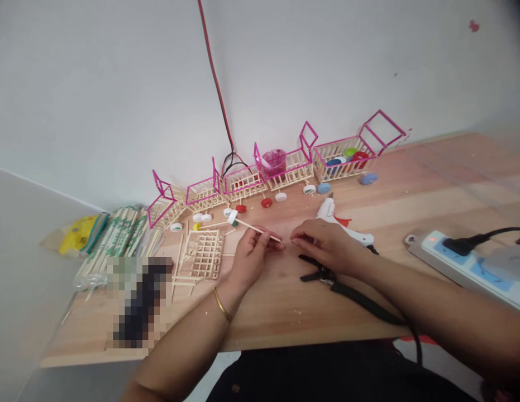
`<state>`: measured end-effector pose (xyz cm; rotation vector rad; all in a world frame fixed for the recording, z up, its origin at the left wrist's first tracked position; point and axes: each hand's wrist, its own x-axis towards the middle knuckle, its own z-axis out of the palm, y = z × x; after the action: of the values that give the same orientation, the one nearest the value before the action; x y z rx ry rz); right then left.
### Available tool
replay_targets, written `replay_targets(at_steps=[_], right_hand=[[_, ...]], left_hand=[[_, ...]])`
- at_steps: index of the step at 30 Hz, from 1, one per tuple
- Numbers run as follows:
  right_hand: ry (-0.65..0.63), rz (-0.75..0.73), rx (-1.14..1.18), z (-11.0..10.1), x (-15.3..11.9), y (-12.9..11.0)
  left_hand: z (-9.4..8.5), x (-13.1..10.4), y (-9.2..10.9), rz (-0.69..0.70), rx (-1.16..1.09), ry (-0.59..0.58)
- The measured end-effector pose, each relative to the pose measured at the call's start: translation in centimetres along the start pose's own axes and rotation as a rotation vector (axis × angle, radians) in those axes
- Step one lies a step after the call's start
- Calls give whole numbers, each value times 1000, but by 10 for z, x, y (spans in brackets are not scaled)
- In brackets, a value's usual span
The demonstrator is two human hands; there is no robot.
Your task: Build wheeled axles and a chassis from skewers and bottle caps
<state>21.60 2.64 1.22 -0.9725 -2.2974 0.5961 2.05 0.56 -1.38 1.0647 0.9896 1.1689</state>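
Observation:
Between the fingers of my left hand [255, 251] is a thin wooden stick [253, 226] with a white bottle cap [232, 217] on its far end. My right hand [316, 243] is just to the right of the stick's near end, fingertips pinched together; whether anything small is between them is hidden. Dark-handled cutters [364, 303] lie below my right hand, and a white glue gun [325, 209] lies beyond it. Left of my left hand sits a wooden stick lattice [207, 254] among loose sticks.
Several stick carts with pink edges [343, 159] and cap wheels line the wall, one bearing a pink cup [275, 163]. Bundled sticks [117, 234] and a yellow bag [80, 234] lie left; a power strip [473, 268] is at right. A blurred-out dark object [140, 304] lies front left.

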Motion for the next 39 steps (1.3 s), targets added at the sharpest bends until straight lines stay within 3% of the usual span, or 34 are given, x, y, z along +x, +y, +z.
replay_targets(at_steps=[4,14,25,32,36,39], right_hand=[[23,3,-4,0,0,3],[-26,14,16,-1,1,1],[-51,2,2,3,-1,5],[-66,-19,6,5,1,3],[-30,65,63,-7,4,-11],[39,86,13,-30,12,-20]], left_hand=[[-1,1,-1,-72,-117,12],[0,1,2,-110,-76,-20],[-2,-4,7,141,482,-114],[-9,-1,12,188,611,-39],[-15,1,9,195,590,5],[-18,2,7,206,574,17]])
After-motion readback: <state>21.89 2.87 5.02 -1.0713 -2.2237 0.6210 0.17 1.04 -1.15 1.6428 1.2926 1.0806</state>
